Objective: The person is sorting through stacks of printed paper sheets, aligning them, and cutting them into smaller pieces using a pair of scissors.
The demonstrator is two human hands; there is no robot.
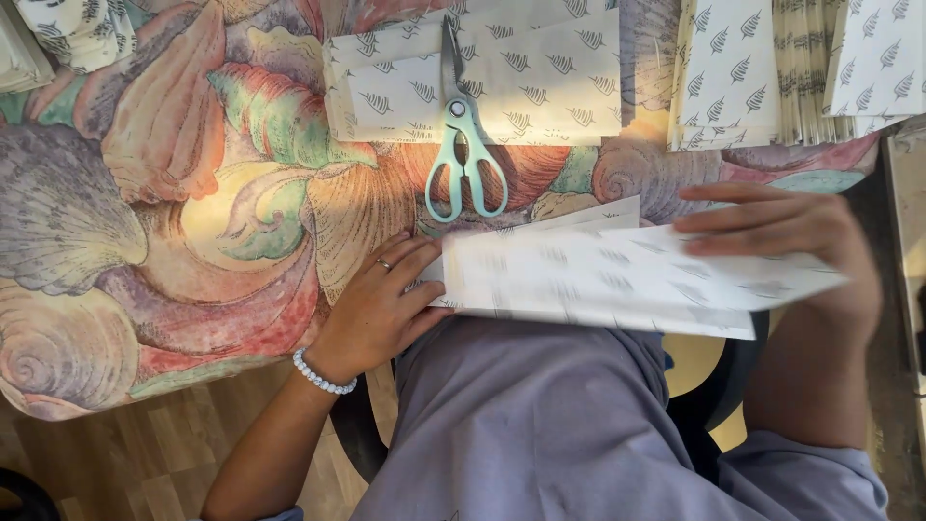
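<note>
Head view looks down on a table covered by a shell-patterned cloth (pixel 193 193). Teal-handled scissors (pixel 463 145) lie above the hands, blades pointing away from the person and resting on a flat pile of leaf-printed paper (pixel 540 87). More printed sheets sit stacked at the far right corner (pixel 772 77), and another bundle (pixel 68 34) shows at the far left. Between the scissors and the person's lap, a long white paper sheet (pixel 598 280) lies at the near table edge, its long axis running left to right, its right end overhanging the edge. The left hand (pixel 381 309) lies flat with fingers spread, pressing the sheet's left end; a ring and a bead bracelet show on it. The right hand (pixel 781 232) pinches the sheet's right end, fingers straight on top. Open cloth stretches to the left of the left hand; wooden floor (pixel 145 453) shows below the table edge.
</note>
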